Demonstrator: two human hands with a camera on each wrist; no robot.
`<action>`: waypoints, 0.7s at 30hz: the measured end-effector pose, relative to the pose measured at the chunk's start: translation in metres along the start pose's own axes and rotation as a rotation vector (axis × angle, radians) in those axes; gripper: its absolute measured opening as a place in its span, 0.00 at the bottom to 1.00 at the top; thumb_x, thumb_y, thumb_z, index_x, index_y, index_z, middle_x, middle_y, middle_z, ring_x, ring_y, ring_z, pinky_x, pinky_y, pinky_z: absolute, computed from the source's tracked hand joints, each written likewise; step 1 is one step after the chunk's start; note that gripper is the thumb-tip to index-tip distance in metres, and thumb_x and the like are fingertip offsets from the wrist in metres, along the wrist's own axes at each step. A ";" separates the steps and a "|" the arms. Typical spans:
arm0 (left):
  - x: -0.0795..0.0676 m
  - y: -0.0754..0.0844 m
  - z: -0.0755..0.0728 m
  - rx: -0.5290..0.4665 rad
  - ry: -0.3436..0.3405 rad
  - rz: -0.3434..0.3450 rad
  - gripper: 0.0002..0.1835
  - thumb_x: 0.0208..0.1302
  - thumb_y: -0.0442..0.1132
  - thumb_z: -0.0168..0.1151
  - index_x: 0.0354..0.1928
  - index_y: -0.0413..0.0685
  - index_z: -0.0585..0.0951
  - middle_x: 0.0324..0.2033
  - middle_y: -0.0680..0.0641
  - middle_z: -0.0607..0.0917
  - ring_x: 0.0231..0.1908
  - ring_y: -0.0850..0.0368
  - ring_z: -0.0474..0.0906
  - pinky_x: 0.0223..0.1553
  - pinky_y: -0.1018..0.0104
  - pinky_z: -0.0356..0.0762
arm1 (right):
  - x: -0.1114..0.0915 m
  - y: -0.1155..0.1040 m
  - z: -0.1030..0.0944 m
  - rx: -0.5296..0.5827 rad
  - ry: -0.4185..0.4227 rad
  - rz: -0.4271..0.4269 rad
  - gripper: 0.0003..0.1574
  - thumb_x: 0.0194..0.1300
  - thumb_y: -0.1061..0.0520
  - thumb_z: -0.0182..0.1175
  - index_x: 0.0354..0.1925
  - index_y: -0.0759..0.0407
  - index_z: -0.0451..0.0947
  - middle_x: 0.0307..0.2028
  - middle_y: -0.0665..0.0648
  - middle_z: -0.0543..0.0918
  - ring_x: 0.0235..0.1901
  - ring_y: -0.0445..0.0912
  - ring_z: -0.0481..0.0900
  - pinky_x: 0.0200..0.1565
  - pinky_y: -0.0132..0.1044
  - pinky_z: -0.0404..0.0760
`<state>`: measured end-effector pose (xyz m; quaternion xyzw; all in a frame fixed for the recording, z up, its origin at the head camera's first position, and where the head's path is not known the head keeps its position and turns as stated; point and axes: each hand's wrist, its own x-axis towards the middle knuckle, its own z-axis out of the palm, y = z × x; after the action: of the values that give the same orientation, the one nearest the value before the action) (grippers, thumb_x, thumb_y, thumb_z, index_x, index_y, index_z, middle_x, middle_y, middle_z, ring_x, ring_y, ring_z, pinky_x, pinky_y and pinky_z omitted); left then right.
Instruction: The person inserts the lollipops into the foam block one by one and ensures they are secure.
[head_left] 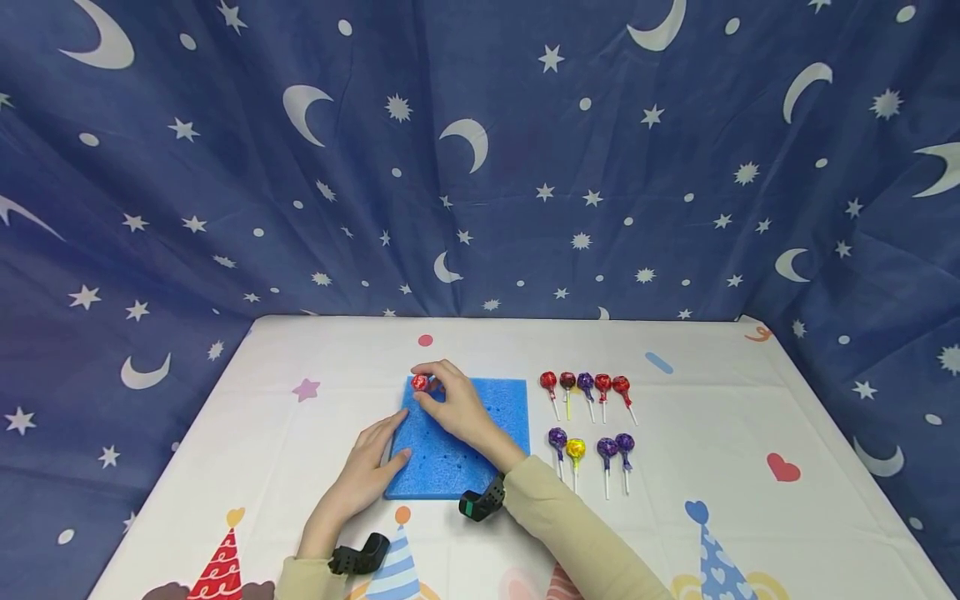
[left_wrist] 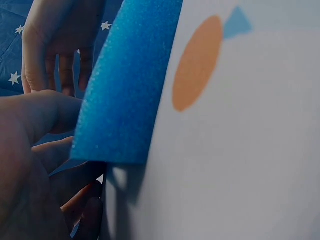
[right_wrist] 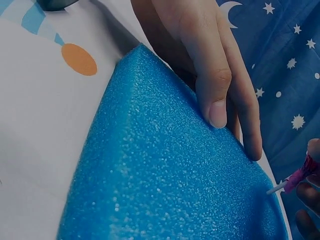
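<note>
On my feed, a dark-blue moon-and-star curtain (head_left: 525,250) walls the far and side edges of the white-clothed table (head_left: 712,417). Between the blue foam block (head_left: 450,475) and the table's right edge lie nine lollipops (head_left: 603,382). I see the left hand (head_left: 363,468), fingers extended, touching the block's left edge; the right hand (head_left: 457,404) pinches a red lollipop (head_left: 420,382) at its far left corner.

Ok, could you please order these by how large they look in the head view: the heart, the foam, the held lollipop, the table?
1) Table
2) Foam
3) Heart
4) Held lollipop; only its round end clearly shows
</note>
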<state>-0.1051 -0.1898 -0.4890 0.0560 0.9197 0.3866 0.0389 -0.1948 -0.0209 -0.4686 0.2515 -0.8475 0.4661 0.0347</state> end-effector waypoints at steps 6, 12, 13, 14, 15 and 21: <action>0.000 0.001 -0.001 -0.001 -0.009 -0.005 0.33 0.69 0.42 0.55 0.73 0.51 0.59 0.71 0.40 0.63 0.72 0.39 0.50 0.68 0.31 0.51 | 0.000 0.001 -0.001 0.002 -0.010 0.001 0.22 0.64 0.57 0.62 0.57 0.53 0.75 0.51 0.53 0.80 0.44 0.45 0.78 0.47 0.33 0.79; -0.001 0.001 -0.001 0.000 -0.002 0.003 0.33 0.69 0.42 0.55 0.73 0.50 0.59 0.71 0.40 0.63 0.72 0.38 0.50 0.68 0.31 0.51 | -0.002 0.001 -0.003 0.033 -0.005 -0.005 0.23 0.63 0.58 0.62 0.58 0.54 0.74 0.51 0.55 0.80 0.44 0.47 0.79 0.48 0.39 0.80; -0.001 0.001 -0.001 0.000 -0.003 0.002 0.33 0.69 0.42 0.55 0.73 0.50 0.59 0.71 0.40 0.63 0.72 0.38 0.50 0.68 0.31 0.51 | -0.003 0.002 -0.004 0.043 -0.001 -0.009 0.24 0.63 0.59 0.62 0.57 0.54 0.74 0.51 0.56 0.80 0.44 0.48 0.80 0.48 0.40 0.80; -0.001 0.001 -0.001 0.000 -0.004 0.001 0.33 0.69 0.43 0.55 0.73 0.51 0.59 0.71 0.40 0.63 0.72 0.38 0.50 0.68 0.30 0.51 | -0.003 0.002 -0.004 0.050 0.004 -0.011 0.24 0.63 0.59 0.63 0.57 0.55 0.74 0.50 0.56 0.80 0.44 0.48 0.80 0.48 0.41 0.80; -0.001 0.000 -0.001 0.000 -0.006 -0.001 0.33 0.69 0.43 0.55 0.73 0.51 0.59 0.71 0.40 0.63 0.72 0.38 0.50 0.68 0.30 0.51 | -0.003 0.002 -0.005 0.059 0.009 -0.012 0.23 0.63 0.59 0.63 0.57 0.55 0.75 0.50 0.56 0.80 0.44 0.48 0.80 0.49 0.42 0.81; -0.001 0.001 -0.001 -0.002 -0.016 -0.014 0.33 0.69 0.43 0.55 0.74 0.52 0.58 0.72 0.40 0.62 0.73 0.39 0.49 0.68 0.31 0.50 | -0.007 0.003 -0.010 0.086 0.022 0.001 0.23 0.63 0.59 0.63 0.57 0.54 0.75 0.49 0.57 0.80 0.44 0.49 0.80 0.49 0.46 0.81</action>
<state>-0.1044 -0.1901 -0.4875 0.0528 0.9193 0.3868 0.0492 -0.1921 -0.0091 -0.4673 0.2471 -0.8263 0.5050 0.0327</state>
